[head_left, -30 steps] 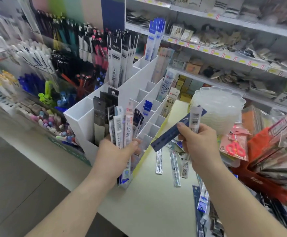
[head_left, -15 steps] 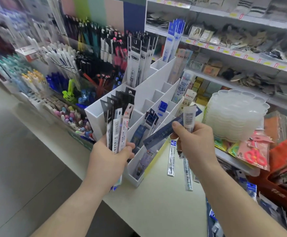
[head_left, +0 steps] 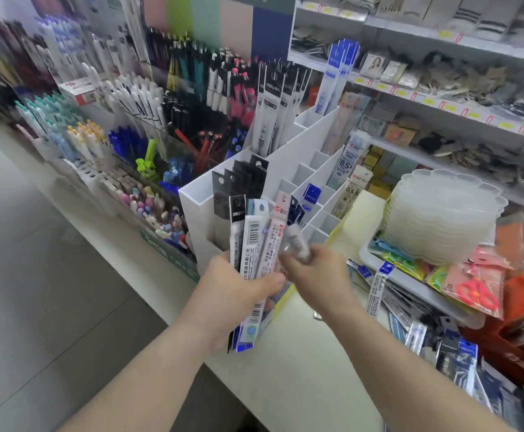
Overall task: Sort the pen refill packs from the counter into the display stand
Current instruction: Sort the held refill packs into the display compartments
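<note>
- Left hand (head_left: 239,294): fingers curled round a fanned bundle of pen refill packs (head_left: 253,251), held upright just in front of the white display stand (head_left: 288,163).
- Right hand (head_left: 317,272): touching the left, pinching one blurred refill pack (head_left: 298,241) beside the bundle.
- Desk (head_left: 310,353): more loose refill packs (head_left: 377,288) lie along its right side, near a stack of clear plastic palettes (head_left: 441,216).

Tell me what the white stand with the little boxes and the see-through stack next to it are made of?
White display stand: probably plastic or acrylic sheet, with thin flat matte walls. Clear stack: looks like translucent plastic trays, milky and slightly glossy.
</note>
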The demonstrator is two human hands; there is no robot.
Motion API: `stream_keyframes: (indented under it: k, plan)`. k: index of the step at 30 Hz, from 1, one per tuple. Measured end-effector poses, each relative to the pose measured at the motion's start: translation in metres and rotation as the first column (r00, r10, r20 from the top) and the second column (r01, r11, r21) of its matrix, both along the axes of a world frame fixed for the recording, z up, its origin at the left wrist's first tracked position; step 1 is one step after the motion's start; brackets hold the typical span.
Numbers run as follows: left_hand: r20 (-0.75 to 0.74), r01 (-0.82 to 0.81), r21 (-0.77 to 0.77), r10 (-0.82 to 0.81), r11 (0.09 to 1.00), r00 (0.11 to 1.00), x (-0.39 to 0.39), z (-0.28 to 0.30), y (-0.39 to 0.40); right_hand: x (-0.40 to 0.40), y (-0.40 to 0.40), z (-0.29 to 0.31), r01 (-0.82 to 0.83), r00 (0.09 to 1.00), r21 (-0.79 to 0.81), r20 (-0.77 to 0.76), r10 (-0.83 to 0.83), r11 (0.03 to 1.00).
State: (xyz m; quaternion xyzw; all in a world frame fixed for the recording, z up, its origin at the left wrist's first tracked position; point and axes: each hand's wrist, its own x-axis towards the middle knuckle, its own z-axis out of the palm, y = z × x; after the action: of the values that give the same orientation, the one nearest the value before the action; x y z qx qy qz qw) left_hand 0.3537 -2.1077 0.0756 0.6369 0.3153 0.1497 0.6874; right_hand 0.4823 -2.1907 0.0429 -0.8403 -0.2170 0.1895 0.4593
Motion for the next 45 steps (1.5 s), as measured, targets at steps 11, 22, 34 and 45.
stream_keyframes:
  k: [11,22,34,45]
  plan:
    - [0.063,0.204,-0.385,-0.196,0.9,0.979,0.028,-0.005,-0.016,-0.008,-0.044,0.035,0.077,0.953,0.287,-0.302,0.014,0.955]
    - [-0.122,0.325,0.008,-0.322,0.946,0.939,0.051,-0.02,-0.034,0.006,-0.075,0.032,0.36,0.911,0.291,-0.315,-0.267,0.886]
    - [-0.03,0.271,-0.17,-0.28,0.948,0.96,0.068,-0.018,-0.049,0.012,-0.111,0.036,0.41,0.891,0.428,-0.379,-0.251,0.806]
    - [0.05,0.297,-0.2,-0.293,0.934,0.955,0.068,-0.012,-0.05,0.01,-0.121,-0.001,0.146,0.92,0.372,0.29,-0.264,0.917]
